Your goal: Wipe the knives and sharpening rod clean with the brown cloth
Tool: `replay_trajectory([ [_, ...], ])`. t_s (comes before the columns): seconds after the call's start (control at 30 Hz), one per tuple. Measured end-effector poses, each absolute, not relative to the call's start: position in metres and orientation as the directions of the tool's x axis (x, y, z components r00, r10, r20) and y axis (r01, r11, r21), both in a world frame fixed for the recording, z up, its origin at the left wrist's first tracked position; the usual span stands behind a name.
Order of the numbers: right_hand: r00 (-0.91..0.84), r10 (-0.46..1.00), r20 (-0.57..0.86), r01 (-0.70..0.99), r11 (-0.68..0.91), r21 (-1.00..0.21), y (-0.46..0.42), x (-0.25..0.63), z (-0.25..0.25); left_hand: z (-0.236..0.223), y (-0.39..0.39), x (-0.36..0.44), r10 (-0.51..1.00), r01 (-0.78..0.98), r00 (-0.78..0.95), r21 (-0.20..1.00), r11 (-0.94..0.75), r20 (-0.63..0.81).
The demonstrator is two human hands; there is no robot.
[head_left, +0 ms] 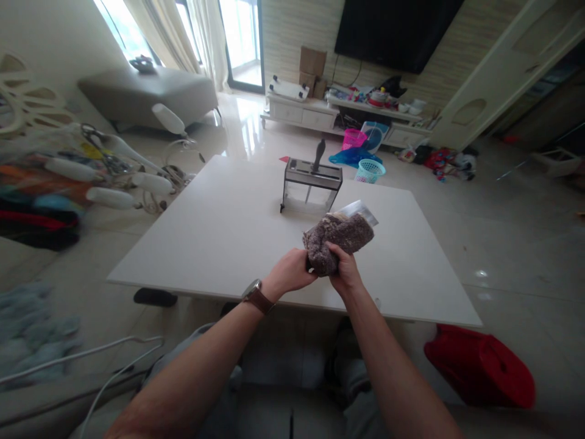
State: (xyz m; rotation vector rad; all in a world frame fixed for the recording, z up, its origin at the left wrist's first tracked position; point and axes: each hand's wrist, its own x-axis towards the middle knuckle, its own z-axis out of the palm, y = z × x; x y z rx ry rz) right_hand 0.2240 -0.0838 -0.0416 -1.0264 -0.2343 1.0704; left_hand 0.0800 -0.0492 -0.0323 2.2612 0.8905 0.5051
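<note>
My left hand [292, 270] is closed at the dark handle end of a broad-bladed kitchen knife [363, 209], mostly hidden by the hand and cloth. A brown fuzzy cloth [350, 235] is folded around the blade, and a shiny silver strip of metal shows past its far edge. My right hand [343, 268] grips the cloth from the right, thumb on top. Both hands are over the near part of the white table [205, 231]. Just beyond them stands a knife block [313, 174] with a metal top and clear sides, one dark-handled knife [320, 153] upright in it.
A red stool-like object [479, 369] is at the table's right near corner. A lamp with white shades [150, 183] stands by the left edge. Past the far edge are a turquoise basket [371, 169], a pink basket [354, 139] and a low TV cabinet [301, 116].
</note>
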Motion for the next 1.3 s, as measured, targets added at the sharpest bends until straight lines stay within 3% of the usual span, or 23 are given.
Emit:
replay_trajectory([
  [1.3,0.494,0.822,-0.283,-0.607,0.093,-0.789,-0.0843,0.2236,-0.0457,-0.0324,-0.0493,0.0792,0.706,0.491,0.702,0.655,-0.574,0.094],
])
